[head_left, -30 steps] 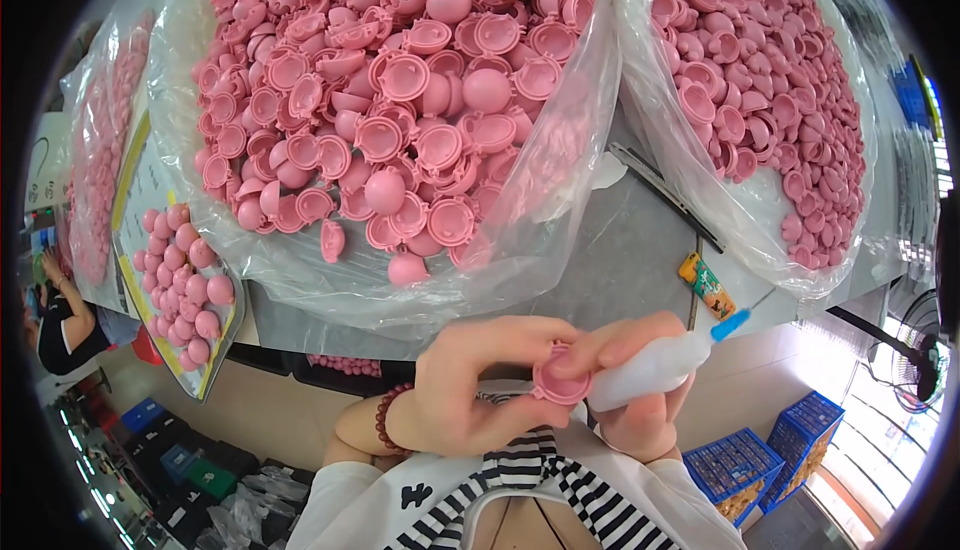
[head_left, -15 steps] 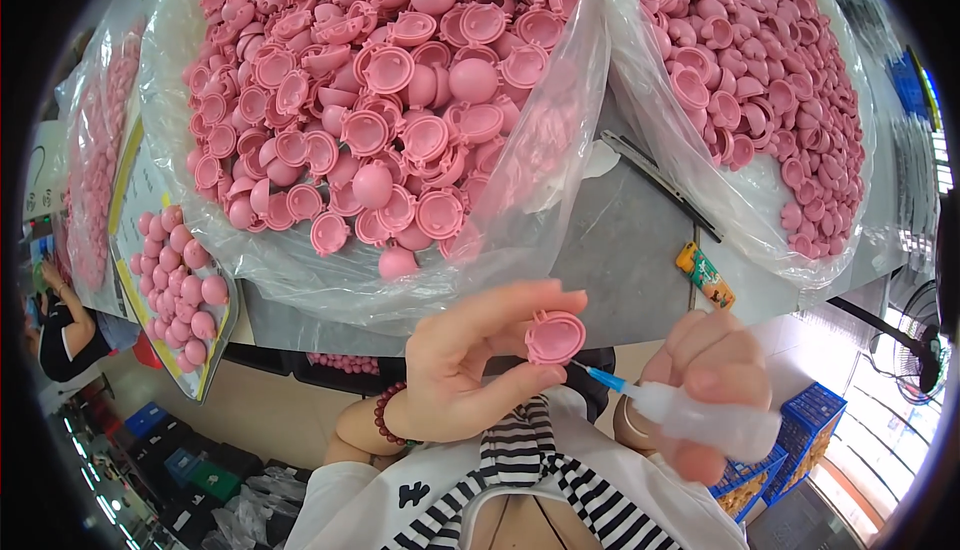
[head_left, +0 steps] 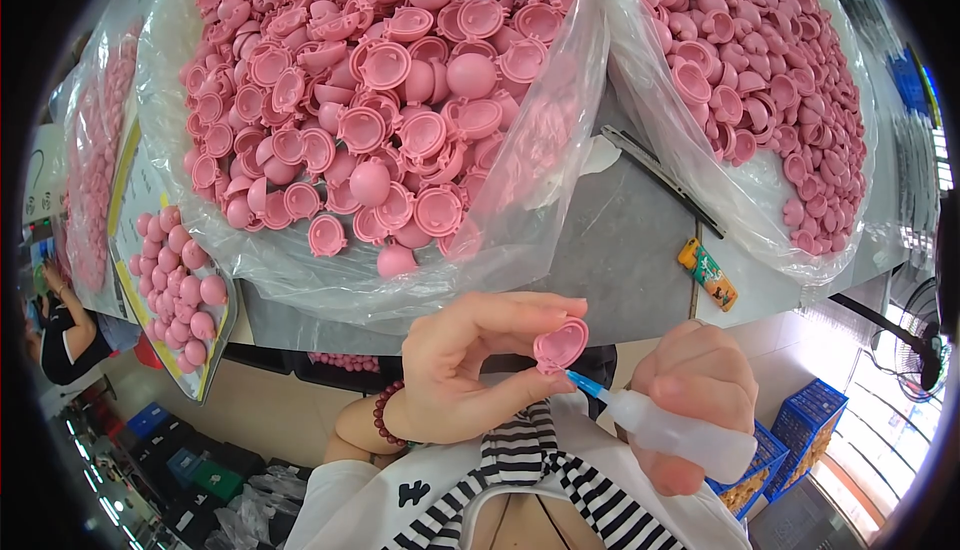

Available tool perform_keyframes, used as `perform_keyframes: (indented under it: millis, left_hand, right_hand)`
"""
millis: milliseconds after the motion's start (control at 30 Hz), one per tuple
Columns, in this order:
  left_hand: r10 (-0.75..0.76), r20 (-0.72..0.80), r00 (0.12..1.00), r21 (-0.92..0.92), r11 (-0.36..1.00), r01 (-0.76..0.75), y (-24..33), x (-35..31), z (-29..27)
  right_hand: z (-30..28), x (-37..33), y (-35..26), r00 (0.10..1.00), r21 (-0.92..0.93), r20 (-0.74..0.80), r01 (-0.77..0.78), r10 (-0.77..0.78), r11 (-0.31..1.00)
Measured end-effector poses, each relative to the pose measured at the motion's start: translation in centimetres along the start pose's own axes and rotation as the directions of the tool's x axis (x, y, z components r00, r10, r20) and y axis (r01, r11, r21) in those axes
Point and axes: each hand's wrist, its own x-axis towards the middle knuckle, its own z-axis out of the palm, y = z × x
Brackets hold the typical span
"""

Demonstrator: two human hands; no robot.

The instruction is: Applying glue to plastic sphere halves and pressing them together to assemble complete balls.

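The curved left grip (head_left: 455, 365) pinches a pink shell (head_left: 562, 343), the right grip (head_left: 706, 375) clasping a bottle (head_left: 690, 439)

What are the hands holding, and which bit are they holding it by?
The left hand pinches a pink shell by its rim; the right hand grips a whitish, blue-tipped bottle by its body.

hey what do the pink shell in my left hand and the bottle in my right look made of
The pink shell in your left hand: probably moulded plastic, smooth with a soft sheen and thin rim. The bottle in your right hand: likely plastic, smooth and milky white; how soft, I can't tell.
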Motion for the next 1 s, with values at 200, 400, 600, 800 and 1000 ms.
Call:
perform_keyframes:
  millis: [200, 400, 600, 800, 1000]
  left_hand:
    - [-0.026, -0.009, 1.000, 0.065, 0.998, 0.027, 0.6, 0.2, 0.0]
    - [0.062, -0.031, 0.998, 0.130, 0.990, -0.057, 0.3, 0.5, -0.1]
    - [0.141, -0.060, 0.988, 0.338, 0.934, -0.112, 0.3, 0.6, -0.2]
    - [0.277, -0.034, 0.960, 0.564, 0.798, -0.210, 0.5, 0.4, 0.1]
    - [0.207, -0.031, 0.978, -0.130, 0.969, -0.209, -0.3, 0.0, -0.5]
  right_hand:
    - [0.6, 0.3, 0.4, 0.999, -0.046, -0.019, -0.027, 0.026, 0.999]
    - [0.7, 0.1, 0.8, 0.995, -0.048, -0.092, 0.030, -0.034, 0.998]
    - [0.8, 0.2, 0.9, 0.998, -0.047, -0.067, 0.019, -0.022, 0.999]
    - [-0.1, -0.7, 2.0, 0.989, 0.056, -0.142, 0.045, -0.036, 0.997]
    - [-0.2, -0.1, 4.5, 0.820, -0.131, -0.093, -0.572, 0.565, 0.809]
